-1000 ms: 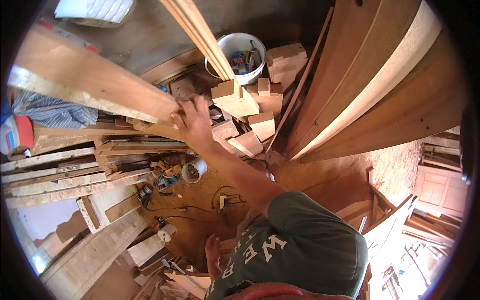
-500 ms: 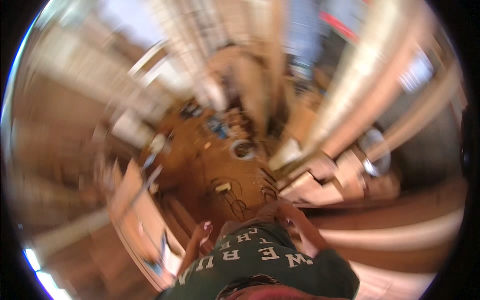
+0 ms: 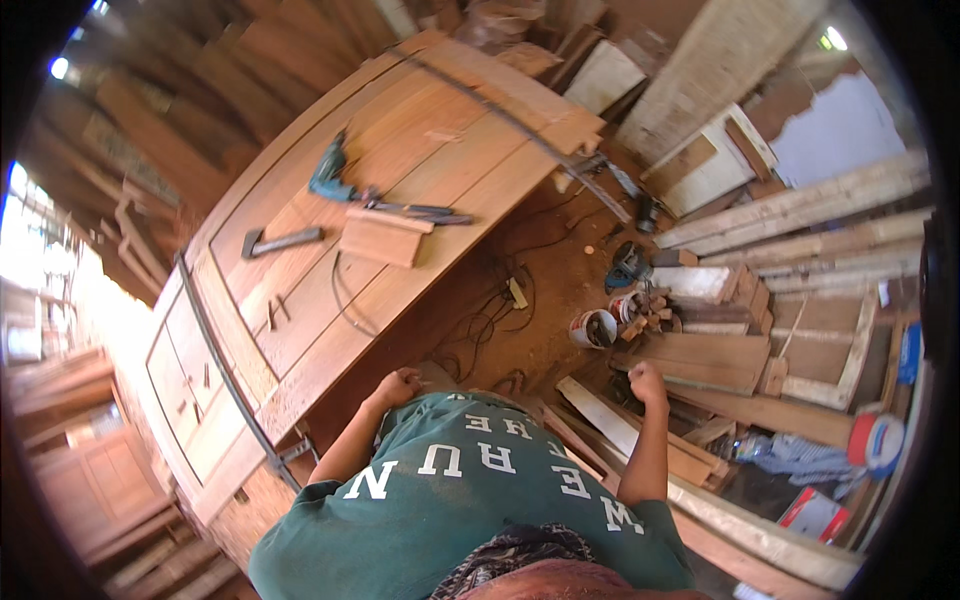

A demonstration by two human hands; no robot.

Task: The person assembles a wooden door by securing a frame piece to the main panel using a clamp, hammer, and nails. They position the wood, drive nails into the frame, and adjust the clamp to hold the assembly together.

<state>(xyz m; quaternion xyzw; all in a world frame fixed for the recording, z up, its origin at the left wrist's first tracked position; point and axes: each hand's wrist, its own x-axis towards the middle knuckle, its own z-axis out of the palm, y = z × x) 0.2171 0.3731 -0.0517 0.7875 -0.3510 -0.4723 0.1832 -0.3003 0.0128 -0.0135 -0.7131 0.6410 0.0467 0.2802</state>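
Observation:
My left hand (image 3: 400,386) hangs in front of my body with its fingers curled in, and nothing shows in it. On the other side my right hand (image 3: 647,382) makes a fist, also with nothing visible in it. Nearest to the left hand is a large wooden panelled door (image 3: 330,330), raised above the floor. A long bar clamp (image 3: 225,385) crosses its near end, and another bar clamp (image 3: 500,115) its far end. On the door lie a teal power drill (image 3: 332,172), a hammer (image 3: 283,241), a small wooden board (image 3: 380,240) and dark hand tools (image 3: 425,212).
Cables (image 3: 490,320) wind over the brown floor between the door and the stacked timber on the right. White buckets (image 3: 594,329), one with wood offcuts beside it, and a blue power tool (image 3: 628,266) stand there. Planks (image 3: 700,360) and frames crowd the right side.
My view has swung round: the blurred room is now sharp, and the clamped door lies at left. My right fist has come out from my side; my left hand remains curled.

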